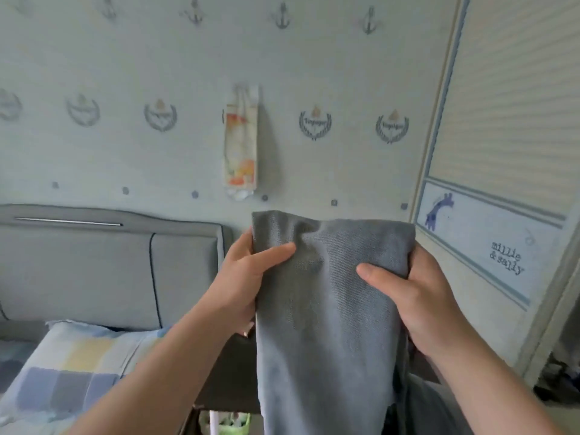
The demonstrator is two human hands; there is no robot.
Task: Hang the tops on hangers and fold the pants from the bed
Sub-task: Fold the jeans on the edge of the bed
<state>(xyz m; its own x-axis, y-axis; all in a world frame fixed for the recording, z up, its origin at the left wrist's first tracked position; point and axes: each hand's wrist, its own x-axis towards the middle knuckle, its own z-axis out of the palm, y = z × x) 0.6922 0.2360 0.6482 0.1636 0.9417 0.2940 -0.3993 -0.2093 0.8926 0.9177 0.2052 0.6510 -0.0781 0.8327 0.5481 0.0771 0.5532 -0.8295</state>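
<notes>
Grey denim pants (326, 309) hang in the air in front of me, doubled over at the top, their lower part running down out of view. My left hand (248, 277) grips the fold's left edge, thumb across the front. Opposite it, my right hand (417, 293) grips the right edge, thumb on the front, fingers behind the cloth. The bed (62, 387) lies low at the left.
A grey padded headboard (94, 265) stands at the left, with a blue and yellow checked pillow (72, 365) below it. A patterned bag (240, 142) hangs on the wallpapered wall. A wardrobe with a slatted door (508, 120) fills the right side. A dark bedside surface (226, 381) sits under the pants.
</notes>
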